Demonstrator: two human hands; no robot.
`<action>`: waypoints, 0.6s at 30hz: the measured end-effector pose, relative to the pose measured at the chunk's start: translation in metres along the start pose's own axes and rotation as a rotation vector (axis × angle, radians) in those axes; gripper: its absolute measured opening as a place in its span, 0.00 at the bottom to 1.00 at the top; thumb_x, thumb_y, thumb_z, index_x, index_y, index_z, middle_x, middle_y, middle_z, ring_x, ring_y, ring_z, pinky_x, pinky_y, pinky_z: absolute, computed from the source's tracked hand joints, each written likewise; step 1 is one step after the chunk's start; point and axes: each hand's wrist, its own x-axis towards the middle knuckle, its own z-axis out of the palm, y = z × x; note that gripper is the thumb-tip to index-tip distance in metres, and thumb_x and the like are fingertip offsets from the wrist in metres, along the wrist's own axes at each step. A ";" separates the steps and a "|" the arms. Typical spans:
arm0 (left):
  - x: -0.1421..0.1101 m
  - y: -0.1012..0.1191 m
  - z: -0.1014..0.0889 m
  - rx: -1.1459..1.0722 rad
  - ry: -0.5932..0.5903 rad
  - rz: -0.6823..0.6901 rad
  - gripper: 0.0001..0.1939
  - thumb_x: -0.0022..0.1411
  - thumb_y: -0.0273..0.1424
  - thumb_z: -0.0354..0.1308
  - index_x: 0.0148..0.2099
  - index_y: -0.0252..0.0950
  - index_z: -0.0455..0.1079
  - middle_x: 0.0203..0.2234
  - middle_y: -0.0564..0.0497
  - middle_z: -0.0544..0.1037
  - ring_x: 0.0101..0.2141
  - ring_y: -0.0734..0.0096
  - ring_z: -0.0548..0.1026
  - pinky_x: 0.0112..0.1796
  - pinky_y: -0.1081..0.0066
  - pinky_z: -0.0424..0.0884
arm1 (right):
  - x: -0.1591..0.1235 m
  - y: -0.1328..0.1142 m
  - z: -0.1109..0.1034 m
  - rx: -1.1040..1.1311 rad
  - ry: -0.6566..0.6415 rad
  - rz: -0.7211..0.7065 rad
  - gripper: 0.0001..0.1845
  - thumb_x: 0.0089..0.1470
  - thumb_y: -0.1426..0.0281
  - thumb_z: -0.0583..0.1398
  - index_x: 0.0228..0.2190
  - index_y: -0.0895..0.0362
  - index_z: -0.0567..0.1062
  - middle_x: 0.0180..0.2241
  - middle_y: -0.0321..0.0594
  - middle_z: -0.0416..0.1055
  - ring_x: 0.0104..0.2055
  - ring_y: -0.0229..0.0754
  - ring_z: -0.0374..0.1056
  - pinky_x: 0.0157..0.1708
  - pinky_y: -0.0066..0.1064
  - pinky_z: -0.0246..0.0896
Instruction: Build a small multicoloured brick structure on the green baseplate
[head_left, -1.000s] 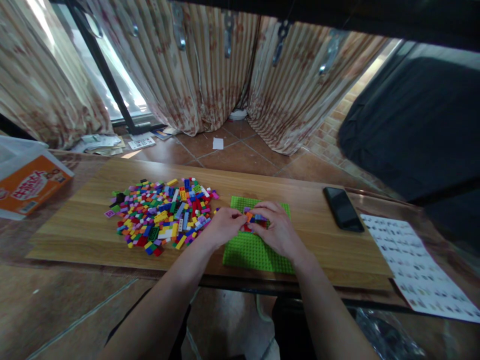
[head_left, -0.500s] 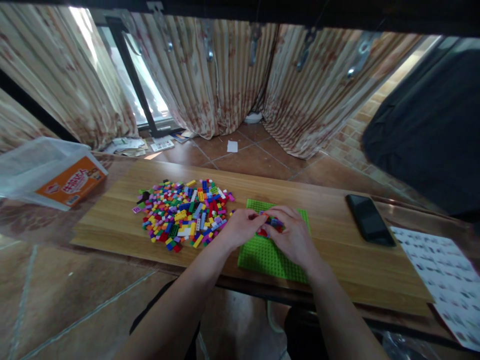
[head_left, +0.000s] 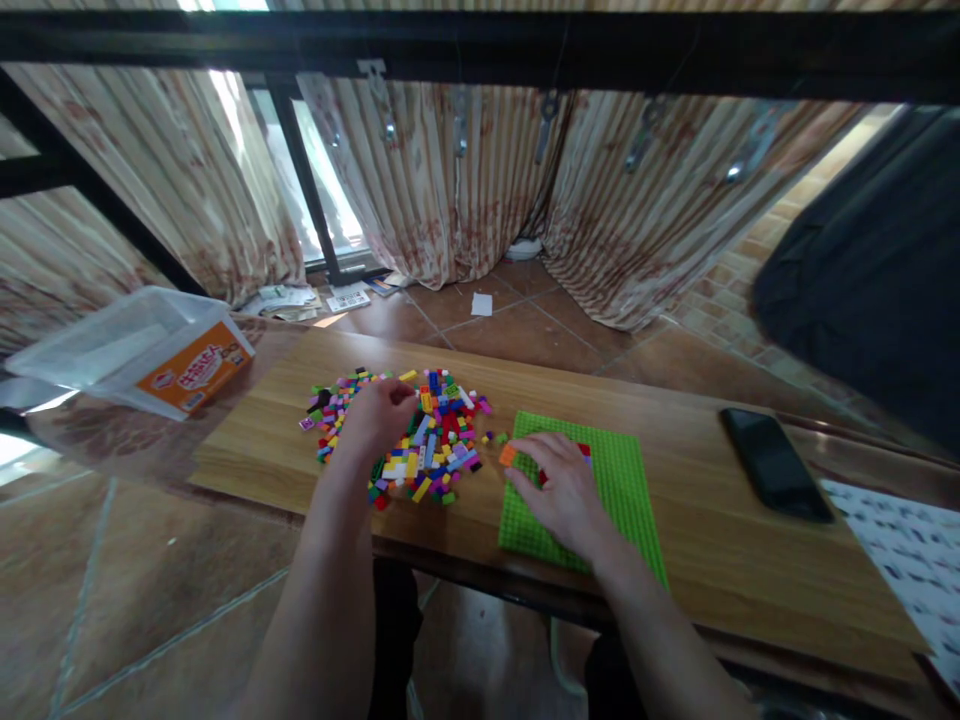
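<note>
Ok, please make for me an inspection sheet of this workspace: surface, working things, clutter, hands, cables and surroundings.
Surface: wooden board, light brown with visible grain.
Working things: mixed brick pile on the board; green baseplate to its right, with bricks partly hidden by a hand.
Clutter: black phone on the board's right part; printed sheet at its right end, cut by the picture edge; clear tub left of the board.
Left hand: over the pile; grasp not readable.
Right hand: over the baseplate, orange brick at its fingertips.
Cables: nothing seen for certain.
Surroundings: striped curtains, tiled floor, loose papers.
</note>
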 end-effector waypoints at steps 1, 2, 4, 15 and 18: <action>0.001 -0.009 -0.008 0.086 0.010 -0.054 0.10 0.54 0.31 0.56 0.35 0.33 0.76 0.24 0.50 0.77 0.26 0.69 0.71 0.27 0.73 0.62 | 0.000 -0.003 0.003 0.003 -0.009 -0.013 0.09 0.56 0.69 0.62 0.41 0.54 0.76 0.40 0.43 0.76 0.44 0.49 0.68 0.46 0.43 0.62; 0.002 -0.018 -0.014 0.165 0.012 -0.097 0.10 0.53 0.30 0.56 0.36 0.33 0.77 0.25 0.49 0.78 0.27 0.67 0.73 0.28 0.72 0.63 | 0.000 -0.006 0.007 0.004 -0.017 -0.025 0.10 0.56 0.69 0.62 0.41 0.54 0.76 0.40 0.43 0.76 0.44 0.49 0.68 0.47 0.44 0.61; 0.002 -0.030 -0.020 0.271 -0.025 -0.155 0.12 0.52 0.29 0.57 0.38 0.34 0.77 0.27 0.49 0.79 0.29 0.66 0.74 0.29 0.72 0.64 | 0.000 -0.010 0.015 -0.002 -0.034 -0.042 0.10 0.56 0.69 0.62 0.42 0.55 0.76 0.40 0.43 0.75 0.45 0.49 0.67 0.48 0.44 0.60; 0.001 -0.030 -0.019 0.412 -0.135 -0.194 0.12 0.52 0.28 0.58 0.39 0.38 0.80 0.34 0.45 0.82 0.36 0.60 0.78 0.35 0.69 0.70 | 0.002 -0.018 0.035 -0.057 -0.139 -0.039 0.11 0.53 0.69 0.65 0.41 0.52 0.77 0.43 0.42 0.74 0.47 0.50 0.65 0.48 0.46 0.58; -0.001 -0.029 -0.022 0.421 -0.140 -0.212 0.12 0.54 0.27 0.56 0.37 0.38 0.80 0.33 0.45 0.82 0.36 0.59 0.79 0.35 0.68 0.70 | 0.003 -0.018 0.036 -0.053 -0.143 -0.028 0.12 0.53 0.68 0.65 0.41 0.52 0.77 0.43 0.42 0.74 0.47 0.51 0.65 0.48 0.46 0.58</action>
